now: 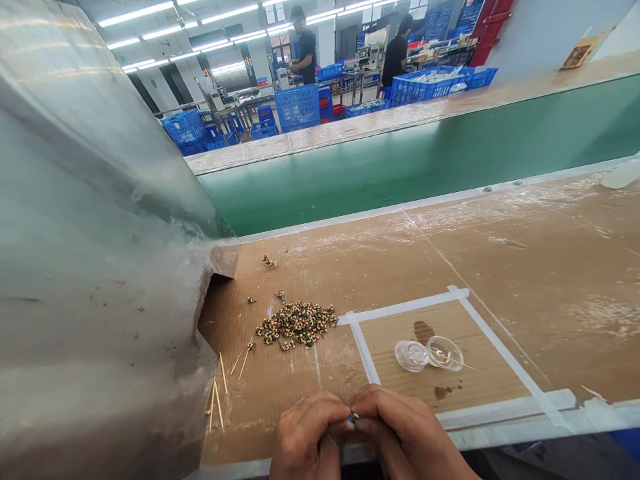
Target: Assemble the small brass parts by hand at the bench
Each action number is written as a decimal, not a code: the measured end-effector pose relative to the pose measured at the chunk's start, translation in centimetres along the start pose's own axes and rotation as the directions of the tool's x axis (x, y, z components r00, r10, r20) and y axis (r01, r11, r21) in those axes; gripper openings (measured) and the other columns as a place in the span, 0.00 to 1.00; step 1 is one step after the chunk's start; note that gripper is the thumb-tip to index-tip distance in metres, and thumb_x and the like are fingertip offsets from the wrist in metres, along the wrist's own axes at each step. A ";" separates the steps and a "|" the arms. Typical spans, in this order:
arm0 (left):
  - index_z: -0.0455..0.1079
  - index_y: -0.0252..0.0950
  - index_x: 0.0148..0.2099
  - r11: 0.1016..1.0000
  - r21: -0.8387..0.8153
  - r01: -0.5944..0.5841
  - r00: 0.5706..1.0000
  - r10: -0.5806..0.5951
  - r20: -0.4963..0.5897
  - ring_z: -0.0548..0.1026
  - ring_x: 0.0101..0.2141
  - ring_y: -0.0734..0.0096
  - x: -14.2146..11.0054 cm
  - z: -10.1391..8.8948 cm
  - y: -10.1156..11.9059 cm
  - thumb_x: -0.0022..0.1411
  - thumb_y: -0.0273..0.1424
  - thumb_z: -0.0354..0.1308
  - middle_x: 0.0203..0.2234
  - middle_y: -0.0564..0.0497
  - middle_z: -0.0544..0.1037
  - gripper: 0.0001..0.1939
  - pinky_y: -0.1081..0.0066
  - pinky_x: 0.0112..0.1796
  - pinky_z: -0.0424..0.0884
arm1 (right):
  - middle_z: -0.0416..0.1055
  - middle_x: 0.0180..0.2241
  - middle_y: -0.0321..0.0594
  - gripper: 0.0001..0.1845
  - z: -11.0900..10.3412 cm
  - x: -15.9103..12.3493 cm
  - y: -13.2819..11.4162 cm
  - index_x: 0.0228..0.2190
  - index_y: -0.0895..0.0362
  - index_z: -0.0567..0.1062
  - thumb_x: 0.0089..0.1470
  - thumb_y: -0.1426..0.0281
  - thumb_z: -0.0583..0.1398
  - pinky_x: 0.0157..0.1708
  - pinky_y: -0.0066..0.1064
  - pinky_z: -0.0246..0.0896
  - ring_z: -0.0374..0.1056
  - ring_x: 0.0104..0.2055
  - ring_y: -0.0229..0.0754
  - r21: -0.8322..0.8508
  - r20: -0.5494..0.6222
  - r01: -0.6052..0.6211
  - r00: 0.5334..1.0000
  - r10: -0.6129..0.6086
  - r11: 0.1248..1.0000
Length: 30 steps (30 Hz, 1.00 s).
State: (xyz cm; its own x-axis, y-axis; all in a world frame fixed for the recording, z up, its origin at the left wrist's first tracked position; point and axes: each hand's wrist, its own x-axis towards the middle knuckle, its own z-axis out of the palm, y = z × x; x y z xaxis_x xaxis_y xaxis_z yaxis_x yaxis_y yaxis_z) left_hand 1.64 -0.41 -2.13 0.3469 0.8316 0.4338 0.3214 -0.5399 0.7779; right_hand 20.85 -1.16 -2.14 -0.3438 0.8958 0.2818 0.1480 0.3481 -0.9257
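My left hand (307,433) and my right hand (400,430) meet at the near edge of the brown worktable (525,267). Both pinch one tiny component (353,418) between their fingertips, fingers closed. Just beyond them lies a pile of several small wound components (296,325). A few loose ones (271,262) are scattered farther back. To the right of the pile, inside a taped white rectangle (407,305), sit two small clear round dishes (429,354) with a thin stick across one.
Thin wooden sticks (219,390) lie left of my hands. A big sheet of clear plastic (90,267) fills the left side. A green conveyor belt (425,160) runs behind the table. Blue crates (297,107) and two people at benches stand far back.
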 end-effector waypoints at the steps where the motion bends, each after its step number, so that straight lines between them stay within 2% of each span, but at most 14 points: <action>1: 0.71 0.41 0.46 1.000 0.006 -0.005 1.000 0.005 0.018 0.79 0.31 0.73 -0.1 -0.1 0.0 0.68 0.18 0.56 0.30 0.54 0.79 0.12 0.76 0.34 0.73 | 0.73 0.32 0.36 0.11 0.0 0.0 -0.1 0.38 0.54 0.73 0.69 0.76 0.52 0.34 0.25 0.62 0.71 0.33 0.38 -0.001 0.001 -0.002 1.000 0.002 1.000; 7: 0.72 0.41 0.43 0.998 -0.005 0.063 0.998 -0.063 -0.031 0.78 0.30 0.75 -0.2 0.0 0.1 0.69 0.21 0.56 0.29 0.55 0.79 0.09 0.77 0.34 0.71 | 0.73 0.32 0.36 0.10 -0.1 0.0 -0.1 0.37 0.55 0.73 0.69 0.75 0.53 0.34 0.25 0.62 0.70 0.33 0.38 0.001 0.008 -0.029 1.000 0.029 1.000; 10: 0.72 0.39 0.43 1.000 -0.009 0.005 1.000 -0.005 -0.002 0.79 0.29 0.75 0.5 -0.4 0.5 0.68 0.19 0.57 0.30 0.54 0.80 0.09 0.78 0.34 0.73 | 0.74 0.32 0.36 0.10 -0.1 0.1 -0.1 0.37 0.54 0.73 0.70 0.75 0.54 0.34 0.24 0.62 0.70 0.32 0.37 0.011 -0.013 -0.001 1.000 0.002 1.000; 13: 0.73 0.38 0.43 0.999 -0.011 -0.035 0.999 0.035 0.002 0.79 0.28 0.75 1.2 -0.6 0.9 0.68 0.20 0.58 0.29 0.54 0.80 0.08 0.79 0.32 0.74 | 0.74 0.31 0.36 0.12 -0.3 0.3 -0.4 0.37 0.54 0.73 0.74 0.70 0.53 0.32 0.24 0.62 0.70 0.31 0.37 -0.004 -0.045 0.046 0.998 -0.046 0.999; 19: 0.75 0.38 0.40 0.999 -0.046 -0.008 0.999 0.006 -0.052 0.79 0.27 0.77 1.3 -0.5 1.0 0.69 0.24 0.60 0.26 0.55 0.80 0.05 0.81 0.31 0.73 | 0.70 0.26 0.35 0.23 -0.4 0.5 -0.7 0.34 0.55 0.73 0.77 0.58 0.49 0.28 0.25 0.60 0.67 0.26 0.35 -0.031 -0.034 0.033 0.999 -0.034 0.999; 24: 0.75 0.37 0.40 0.999 -0.036 -0.012 1.000 0.012 -0.007 0.80 0.27 0.76 1.5 -0.9 1.3 0.70 0.24 0.61 0.26 0.54 0.81 0.05 0.81 0.31 0.75 | 0.70 0.26 0.34 0.23 -0.4 0.5 -0.7 0.34 0.55 0.72 0.77 0.57 0.49 0.28 0.25 0.60 0.67 0.26 0.35 -0.016 -0.019 0.023 1.000 -0.024 1.000; 30: 0.77 0.37 0.40 0.998 -0.064 -0.001 0.999 -0.001 -0.034 0.80 0.27 0.76 1.4 -0.8 1.0 0.70 0.27 0.61 0.27 0.53 0.81 0.04 0.81 0.32 0.74 | 0.69 0.25 0.34 0.24 -0.4 0.4 -0.7 0.31 0.56 0.71 0.77 0.57 0.49 0.27 0.25 0.58 0.65 0.25 0.35 0.024 -0.008 -0.017 1.000 0.017 1.000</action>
State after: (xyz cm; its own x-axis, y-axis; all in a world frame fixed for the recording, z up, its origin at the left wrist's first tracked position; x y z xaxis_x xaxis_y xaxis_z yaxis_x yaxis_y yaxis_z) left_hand 1.78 0.27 -0.39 0.3166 0.8362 0.4479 0.2641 -0.5312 0.8050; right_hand 21.01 -0.88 -1.29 -0.3335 0.9039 0.2677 0.1316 0.3258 -0.9362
